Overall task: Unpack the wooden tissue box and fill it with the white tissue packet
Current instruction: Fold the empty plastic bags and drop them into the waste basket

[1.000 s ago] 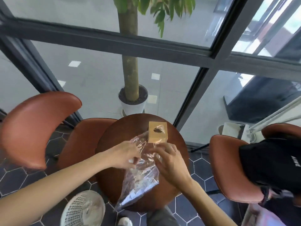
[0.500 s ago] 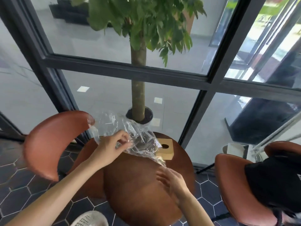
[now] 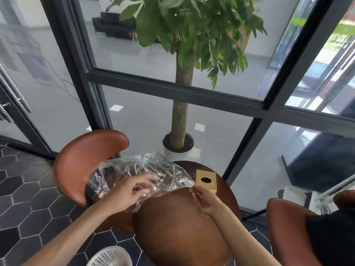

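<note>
The wooden tissue box (image 3: 206, 181), pale with an oval hole in its top, stands bare at the far side of the round brown table (image 3: 178, 233). A crumpled clear plastic bag (image 3: 132, 169) spreads over the table's left edge and the chair seat beside it. My left hand (image 3: 132, 191) lies on the bag with fingers curled into the plastic. My right hand (image 3: 204, 200) hovers just in front of the box, fingers pinching the bag's right corner. No white tissue packet is in view.
Brown leather chairs stand at the left (image 3: 84, 160) and right (image 3: 288, 231). A potted tree (image 3: 178, 120) rises behind the table against glass walls. A white mesh basket (image 3: 109, 256) sits on the dark hexagon-tiled floor near my left arm.
The box came out of the bag and now stands on the table. My left hand carried the bag leftward and lowered it; my right hand moved forward to the bag's corner. The view tilted up.
</note>
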